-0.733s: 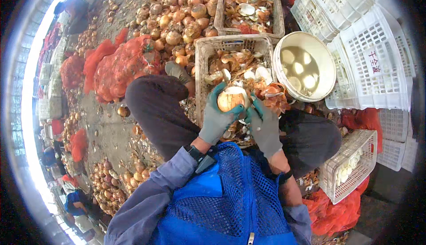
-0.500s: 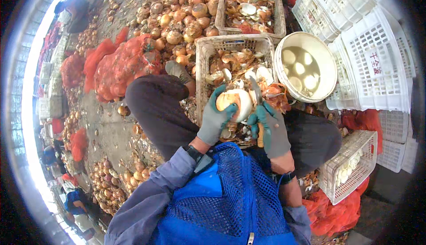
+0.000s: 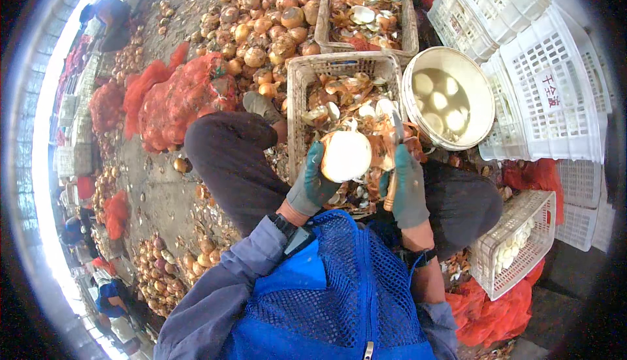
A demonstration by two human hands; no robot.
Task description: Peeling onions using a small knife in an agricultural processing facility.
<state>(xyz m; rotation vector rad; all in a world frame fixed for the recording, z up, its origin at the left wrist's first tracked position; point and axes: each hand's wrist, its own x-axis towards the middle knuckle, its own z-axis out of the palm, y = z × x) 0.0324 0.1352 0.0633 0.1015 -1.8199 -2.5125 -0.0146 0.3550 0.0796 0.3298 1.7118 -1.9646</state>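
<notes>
My left hand [image 3: 312,180], in a grey and green glove, is closed around a large onion [image 3: 347,156] whose pale peeled side faces up. Some brownish skin shows along its left edge. In my gloved right hand [image 3: 408,187] is a knife [image 3: 390,191] with a wooden handle, its blade pointing away from me, a little apart from the onion. Both hands are over the near end of a dirty white crate [image 3: 297,105] that holds onion skins [image 3: 346,89] and scraps.
A white bucket [image 3: 480,76] with peeled onions in cloudy water stands right of the crate. Another crate of peels [image 3: 414,30] lies beyond. Unpeeled onions [image 3: 264,33] are heaped ahead, red mesh sacks [image 3: 183,102] at left. White crates [image 3: 548,86] stack at right; a tipped crate [image 3: 486,265] is near my knee.
The onion has turned in my left hand, so its pale side now faces up. My right hand has drawn the knife slightly right, away from the onion.
</notes>
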